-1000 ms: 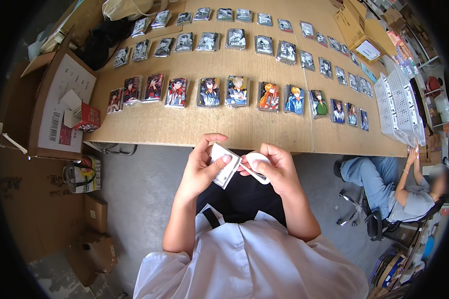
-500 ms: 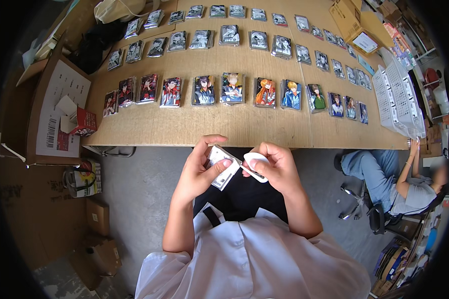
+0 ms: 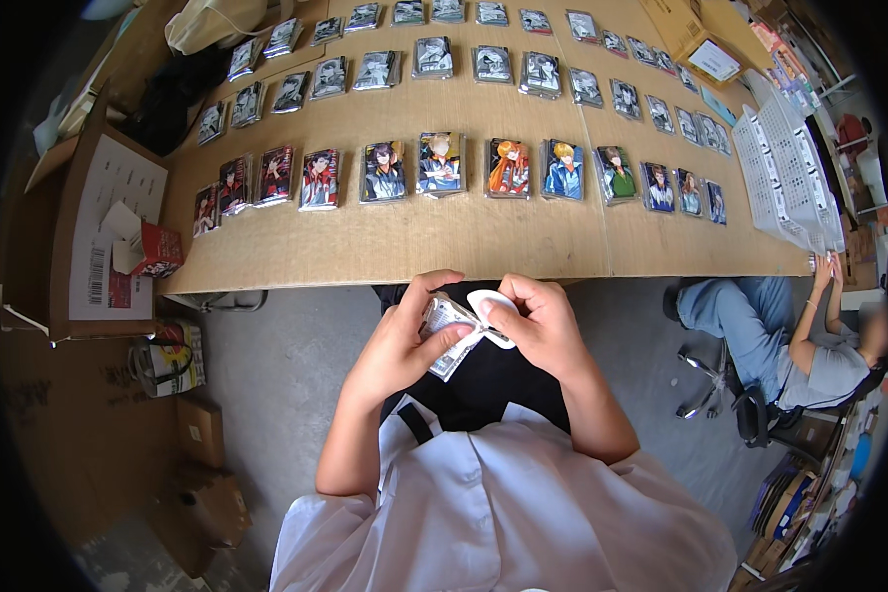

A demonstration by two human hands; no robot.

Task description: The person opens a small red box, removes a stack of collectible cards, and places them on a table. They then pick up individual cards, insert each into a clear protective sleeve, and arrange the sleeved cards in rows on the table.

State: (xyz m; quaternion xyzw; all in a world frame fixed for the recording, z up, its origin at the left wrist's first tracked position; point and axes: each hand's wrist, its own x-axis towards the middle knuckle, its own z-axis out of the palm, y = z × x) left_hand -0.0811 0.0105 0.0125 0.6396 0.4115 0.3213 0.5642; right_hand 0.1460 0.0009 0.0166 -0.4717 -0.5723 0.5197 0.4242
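Observation:
Just off the table's front edge, my left hand point(image 3: 400, 345) grips a small pack of cards point(image 3: 451, 362) with a pale printed face and what looks like a clear wrapper, thumb on top. My right hand point(image 3: 543, 324) is closed on a white rounded clip-like tool point(image 3: 490, 308) with two halves. That tool meets the pack's upper right corner; its exact kind I cannot make out. On the table point(image 3: 385, 252) beyond, the nearest row holds stacks of colourful character cards, among them an orange-haired one point(image 3: 508, 168). Farther rows hold grey-toned card stacks point(image 3: 432, 59).
White plastic baskets point(image 3: 775, 178) stand at the table's right end, near an open cardboard box point(image 3: 710, 59). On the left, a large carton point(image 3: 118, 217) holds a small red box point(image 3: 158, 249). Another person point(image 3: 809, 365) sits at the right on a wheeled chair.
The white tool has come farther over the pack's corner, and the two hands have drawn slightly closer together. The view has shifted a little, moving the table upward and leftward.

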